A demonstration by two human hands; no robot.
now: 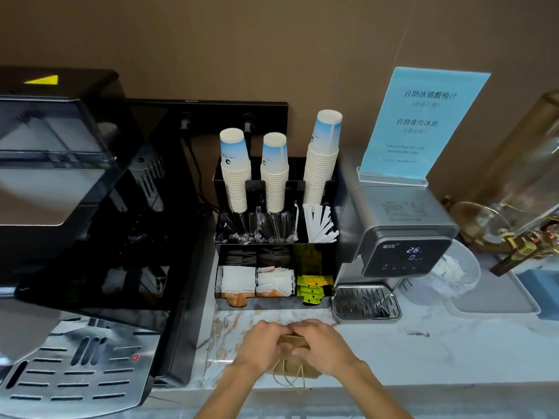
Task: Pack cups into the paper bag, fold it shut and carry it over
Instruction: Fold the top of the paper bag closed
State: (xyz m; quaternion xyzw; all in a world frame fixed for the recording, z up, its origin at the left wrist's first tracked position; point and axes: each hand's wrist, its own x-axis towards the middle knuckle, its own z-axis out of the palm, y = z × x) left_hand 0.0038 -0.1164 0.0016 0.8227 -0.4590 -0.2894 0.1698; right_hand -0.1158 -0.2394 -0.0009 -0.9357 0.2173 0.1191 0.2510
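A brown paper bag [295, 366] with twine handles lies on the marble counter near its front edge. My left hand [259, 346] and my right hand [323, 343] both grip the bag's top edge, fingers curled over the paper and meeting in the middle. Most of the bag is hidden under my hands. Behind it, three stacks of upside-down paper cups stand in a black organiser: a left stack [235, 169], a middle stack [274, 170] and a taller right stack [322, 158].
The black organiser [219, 294] also holds stirrers, straws, sugar packets and tea bags. A coffee machine [75, 207] fills the left side. A water dispenser [402, 237] with drip tray, a blue sign [420, 122] and a grey tray [496, 300] stand at right.
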